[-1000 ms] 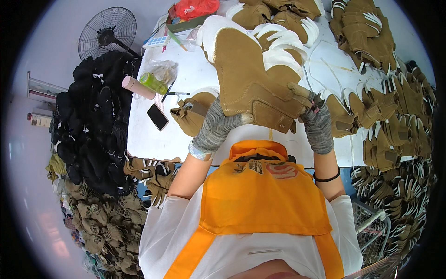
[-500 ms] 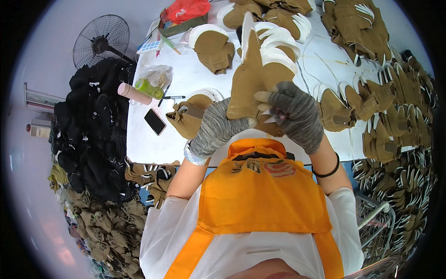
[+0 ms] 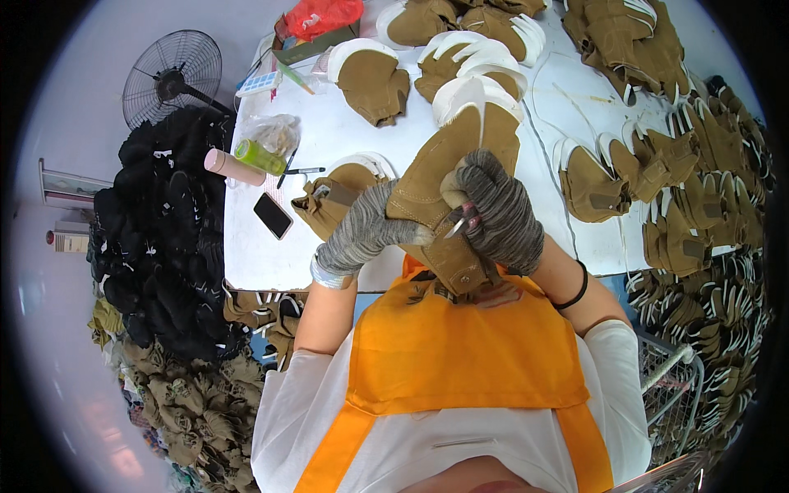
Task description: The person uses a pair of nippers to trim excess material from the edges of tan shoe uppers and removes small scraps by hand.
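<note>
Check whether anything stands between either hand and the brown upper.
Nothing visible blocks the left hand: it grips the brown upper. At the right hand, a small metal tool shows over the upper; whether it touches, I cannot tell.

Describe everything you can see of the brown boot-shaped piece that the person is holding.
The brown boot-shaped piece looks like suede or felt, with pale stitching and a round stud near its lower end. It is held tilted, that end in front of the orange apron. The left grip pinches its left side, thumb on the face; the right grip is over its right side, a pointed metal-looking tip showing. Whether its far end touches the pile behind is unclear.
</note>
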Demonstrator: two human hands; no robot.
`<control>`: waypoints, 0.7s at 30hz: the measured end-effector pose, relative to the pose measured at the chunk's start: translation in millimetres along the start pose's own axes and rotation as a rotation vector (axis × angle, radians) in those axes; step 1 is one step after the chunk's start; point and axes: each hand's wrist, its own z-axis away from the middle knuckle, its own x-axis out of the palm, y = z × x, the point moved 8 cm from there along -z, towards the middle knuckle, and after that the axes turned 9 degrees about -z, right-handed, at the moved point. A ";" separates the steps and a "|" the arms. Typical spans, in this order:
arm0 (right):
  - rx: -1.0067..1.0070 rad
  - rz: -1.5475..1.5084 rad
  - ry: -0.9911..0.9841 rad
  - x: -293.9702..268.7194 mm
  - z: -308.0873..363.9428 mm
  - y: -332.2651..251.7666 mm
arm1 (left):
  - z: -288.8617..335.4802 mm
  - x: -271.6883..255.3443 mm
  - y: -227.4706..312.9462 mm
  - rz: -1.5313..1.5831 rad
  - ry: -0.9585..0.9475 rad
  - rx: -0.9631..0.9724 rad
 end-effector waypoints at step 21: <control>-0.074 -0.029 0.064 -29.2 1.8 -17.0 | -5.5 -4.9 -15.5 0.265 -0.027 0.015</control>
